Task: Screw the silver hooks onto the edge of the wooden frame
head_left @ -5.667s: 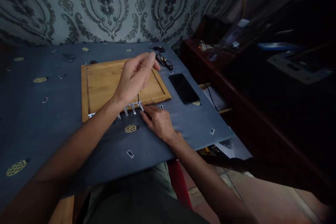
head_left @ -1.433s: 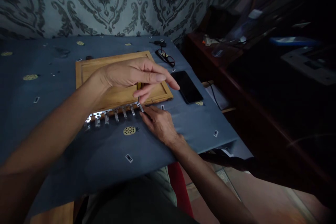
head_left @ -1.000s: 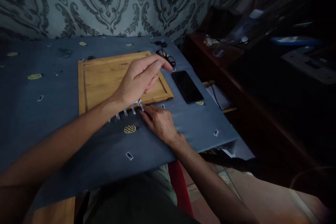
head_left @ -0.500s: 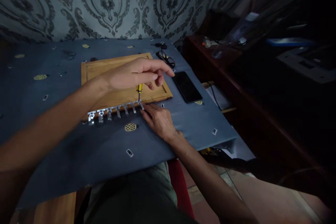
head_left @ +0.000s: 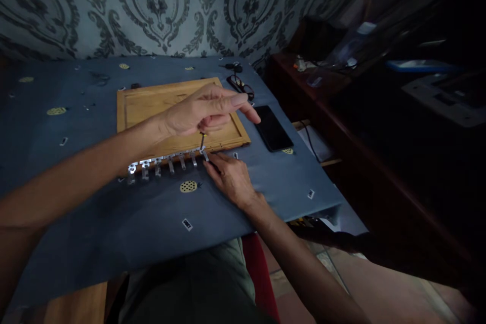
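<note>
A wooden board (head_left: 152, 106) lies on the blue patterned tablecloth (head_left: 159, 212). Along its near edge runs a silver metal hook rail (head_left: 167, 160) with several hooks. My left hand (head_left: 205, 111) hovers over the board's right end, fingers closed around a small screwdriver (head_left: 202, 140) that stands upright with its tip at the rail's right end. My right hand (head_left: 230, 177) rests flat on the cloth, its fingertips touching the right end of the rail.
A black phone (head_left: 272, 128) lies to the right of the board. Glasses (head_left: 240, 86) and small dark items sit near the far table edge by the patterned wall. A dark wooden cabinet (head_left: 341, 126) with clutter stands to the right.
My left hand has kept twisting over the same spot on the rail, fingers shifting around the screwdriver. The right hand has stayed in place. The yellow handle seen half a second ago is now covered.
</note>
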`<state>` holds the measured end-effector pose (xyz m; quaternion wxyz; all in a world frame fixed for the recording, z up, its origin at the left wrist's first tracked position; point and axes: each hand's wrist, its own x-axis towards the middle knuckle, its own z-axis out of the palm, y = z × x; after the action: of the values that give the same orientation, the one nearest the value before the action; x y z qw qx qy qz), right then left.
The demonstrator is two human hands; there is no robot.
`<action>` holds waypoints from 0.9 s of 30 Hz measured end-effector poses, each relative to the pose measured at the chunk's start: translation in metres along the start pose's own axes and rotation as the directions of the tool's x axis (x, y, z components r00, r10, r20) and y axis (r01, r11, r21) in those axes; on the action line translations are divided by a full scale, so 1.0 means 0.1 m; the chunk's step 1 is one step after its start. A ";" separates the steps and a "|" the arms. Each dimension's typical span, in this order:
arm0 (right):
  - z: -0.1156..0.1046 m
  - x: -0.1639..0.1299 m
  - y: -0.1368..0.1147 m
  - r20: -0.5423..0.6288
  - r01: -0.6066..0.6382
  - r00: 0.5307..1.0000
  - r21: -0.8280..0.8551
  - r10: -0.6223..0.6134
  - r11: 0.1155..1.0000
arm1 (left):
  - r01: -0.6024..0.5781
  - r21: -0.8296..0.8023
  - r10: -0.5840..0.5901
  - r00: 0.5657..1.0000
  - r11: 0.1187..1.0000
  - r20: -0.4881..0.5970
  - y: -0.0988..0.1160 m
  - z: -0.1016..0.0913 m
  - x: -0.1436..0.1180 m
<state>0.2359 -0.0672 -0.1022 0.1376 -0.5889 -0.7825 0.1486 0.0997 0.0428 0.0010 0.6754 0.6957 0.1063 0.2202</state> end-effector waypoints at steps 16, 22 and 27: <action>-0.02 0.01 -0.04 0.033 -0.030 0.999 -0.054 0.031 0.998 | -0.092 0.151 0.154 0.866 0.984 -0.475 -0.14 0.26 -0.08; -0.03 0.00 -0.04 0.031 -0.032 0.999 -0.023 0.033 0.999 | 0.056 0.157 -0.050 0.998 0.986 -0.038 0.06 0.10 -0.07; -0.02 0.00 -0.03 0.026 -0.031 0.999 -0.013 0.031 0.999 | 0.113 0.149 -0.144 0.965 0.982 0.218 0.09 -0.07 0.03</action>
<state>0.2343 -0.0674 -0.0988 0.1212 -0.5998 -0.7758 0.1537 0.0979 0.0495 0.0102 0.6471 0.7523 0.0878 0.0872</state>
